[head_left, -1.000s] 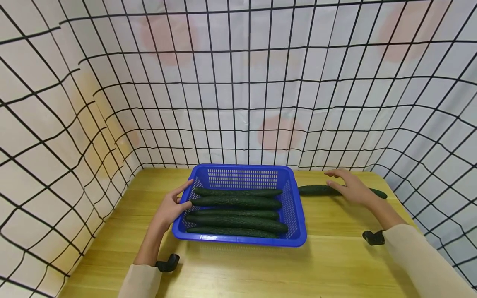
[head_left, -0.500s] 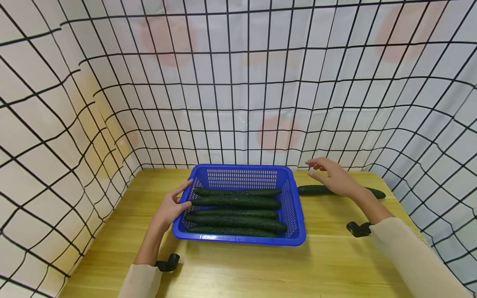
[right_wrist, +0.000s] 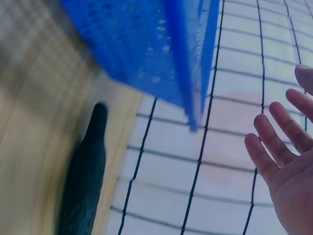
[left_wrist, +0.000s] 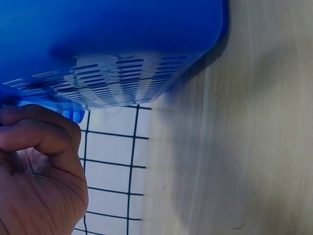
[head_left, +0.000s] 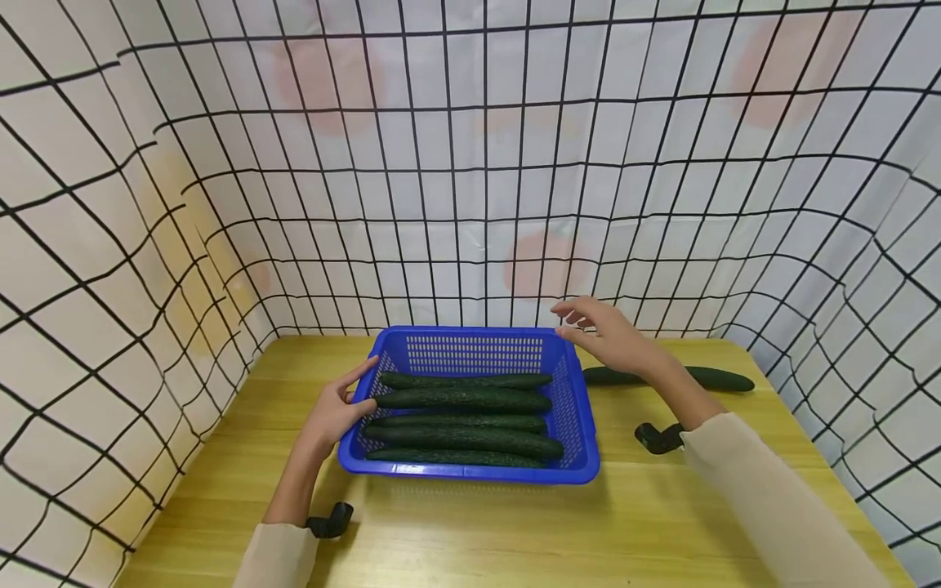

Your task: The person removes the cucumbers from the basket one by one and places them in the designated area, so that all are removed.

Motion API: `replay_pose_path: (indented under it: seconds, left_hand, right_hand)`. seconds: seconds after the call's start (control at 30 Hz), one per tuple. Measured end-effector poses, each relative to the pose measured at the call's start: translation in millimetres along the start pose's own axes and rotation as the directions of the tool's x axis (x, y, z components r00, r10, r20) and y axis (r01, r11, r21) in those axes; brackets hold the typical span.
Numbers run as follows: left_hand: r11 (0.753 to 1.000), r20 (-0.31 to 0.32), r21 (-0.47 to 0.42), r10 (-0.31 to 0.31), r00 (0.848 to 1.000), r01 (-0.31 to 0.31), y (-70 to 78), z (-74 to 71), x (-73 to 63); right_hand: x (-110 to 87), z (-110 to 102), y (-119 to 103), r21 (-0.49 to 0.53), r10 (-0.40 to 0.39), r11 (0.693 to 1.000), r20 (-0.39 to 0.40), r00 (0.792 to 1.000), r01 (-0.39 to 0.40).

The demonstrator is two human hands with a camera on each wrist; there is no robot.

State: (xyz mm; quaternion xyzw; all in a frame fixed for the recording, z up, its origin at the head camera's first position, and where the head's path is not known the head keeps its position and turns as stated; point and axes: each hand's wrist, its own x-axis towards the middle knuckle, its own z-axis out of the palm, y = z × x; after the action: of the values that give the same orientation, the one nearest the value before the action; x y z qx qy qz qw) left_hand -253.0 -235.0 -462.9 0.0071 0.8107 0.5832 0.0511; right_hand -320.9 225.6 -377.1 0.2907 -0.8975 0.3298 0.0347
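Gripping a perforated blue basket (head_left: 470,471), the left hand (head_left: 331,413), the right hand (head_left: 612,336) (fingers loosely extended) near its far right corner, cucumbers (head_left: 466,398) inside, a lone cucumber (head_left: 719,378) alongside.

To the right of the fingers of the left hand (head_left: 334,412) and touching them, the basket (head_left: 470,471) stands on the table (head_left: 456,539), cucumbers (head_left: 470,398) inside. Below and right of the fingers of the right hand (head_left: 608,336), a lone cucumber (head_left: 719,378) lies on the table. Behind all fingers stands the grid (head_left: 485,170).
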Motion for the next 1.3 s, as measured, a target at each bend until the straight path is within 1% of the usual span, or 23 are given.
replay_pose_path:
  seconds: [0.13,0.37,0.5,0.7,0.87,1.0,1.1,1.3]
  left_hand:
    - [1.0,0.003,-0.005,0.008,1.0,-0.008,-0.8,-1.6,-1.7]
    - [1.0,-0.001,-0.012,-0.003,1.0,0.003,-0.1,-3.9,-3.1]
    - [1.0,-0.004,-0.006,-0.002,1.0,0.002,0.7,-4.8,-2.7]
    - [1.0,0.001,-0.016,0.005,1.0,-0.005,0.3,-5.9,-2.3]
    - [1.0,0.011,-0.026,0.005,1.0,-0.004,-0.1,-5.6,-1.4]
    - [1.0,0.0,-0.009,-0.009,1.0,0.009,-1.6,-3.7,0.9]
    - [1.0,0.001,0.002,-0.002,1.0,0.002,-2.5,-3.3,2.3]
    - [1.0,0.019,-0.023,0.006,1.0,-0.006,-2.1,-2.8,1.9]
  right_hand:
    - [10.3,10,-14,0.03,-0.019,0.999,0.015,1.0,0.019]
    - [28.8,29,-34,0.037,-0.083,0.996,0.048,0.995,0.082]
    - [37.6,41,-44,0.063,-0.089,0.995,0.087,0.992,0.083]
    - [48.1,60,-54,0.066,-0.093,0.994,0.14,0.986,0.084]
    - [56.4,76,-55,0.04,-0.087,0.996,0.195,0.977,0.081]
    - [63.6,88,-52,0.029,-0.064,0.998,0.234,0.97,0.059]
    - [68.3,96,-49,0.028,-0.053,0.998,0.259,0.964,0.048]
    - [73.7,113,-43,-0.002,-0.014,1.0,0.313,0.95,0.015]
